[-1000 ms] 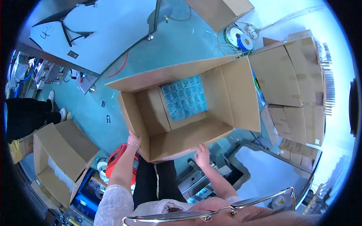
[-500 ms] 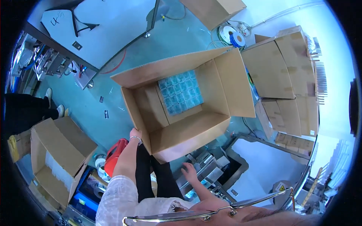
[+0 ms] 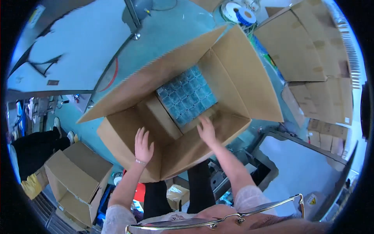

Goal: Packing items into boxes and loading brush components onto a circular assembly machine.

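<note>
A large open cardboard box stands before me with its flaps raised. At its bottom lies a block of clear square plastic containers, set in rows toward the far right of the box. My left hand hovers over the box's near left part, fingers spread and holding nothing. Reaching in over the near wall, my right hand is open and a little blurred, just short of the containers' near edge. I cannot tell whether it touches them.
Another open cardboard box sits at the lower left, near a person's dark-clad legs. Stacked cartons stand at the right, with spools behind. A white-topped table is at the far left. A grey-white machine panel lies at right.
My left hand has let go of the box's left edge and moved over its opening. My right hand has come up from beside the machine into the box. The view has turned and come closer.
</note>
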The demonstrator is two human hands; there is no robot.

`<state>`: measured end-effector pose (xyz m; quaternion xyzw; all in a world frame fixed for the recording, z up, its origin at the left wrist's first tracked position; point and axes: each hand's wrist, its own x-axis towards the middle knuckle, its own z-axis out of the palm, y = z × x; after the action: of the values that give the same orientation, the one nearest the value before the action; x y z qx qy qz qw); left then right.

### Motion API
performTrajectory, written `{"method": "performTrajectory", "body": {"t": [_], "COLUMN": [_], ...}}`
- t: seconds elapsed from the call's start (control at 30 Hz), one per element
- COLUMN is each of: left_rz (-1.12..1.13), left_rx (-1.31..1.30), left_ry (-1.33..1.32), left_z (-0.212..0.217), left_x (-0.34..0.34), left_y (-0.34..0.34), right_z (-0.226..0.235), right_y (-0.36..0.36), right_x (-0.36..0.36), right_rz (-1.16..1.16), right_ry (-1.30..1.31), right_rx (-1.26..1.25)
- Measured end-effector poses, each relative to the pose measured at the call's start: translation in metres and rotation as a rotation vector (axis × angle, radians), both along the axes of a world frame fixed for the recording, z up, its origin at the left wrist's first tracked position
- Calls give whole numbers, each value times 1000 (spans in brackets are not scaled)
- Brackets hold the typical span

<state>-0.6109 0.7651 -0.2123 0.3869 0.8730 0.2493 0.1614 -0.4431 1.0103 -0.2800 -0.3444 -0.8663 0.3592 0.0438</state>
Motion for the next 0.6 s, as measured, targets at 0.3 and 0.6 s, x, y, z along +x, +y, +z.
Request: {"method": "performTrajectory", "body": {"t": [0.3,0.6], "left_rz": [-447,-374], "left_rx": [-493,-367], "left_ry": [187,200], "left_z": [-267,-341], "left_x": [-72,-70], "left_y": [253,300], "right_z": [-205,-279], "right_y": [173,194], "right_x": [-138,-147], "right_rz": [152,179], "right_ry": [-239,-139], "right_rx": [308,520]}}
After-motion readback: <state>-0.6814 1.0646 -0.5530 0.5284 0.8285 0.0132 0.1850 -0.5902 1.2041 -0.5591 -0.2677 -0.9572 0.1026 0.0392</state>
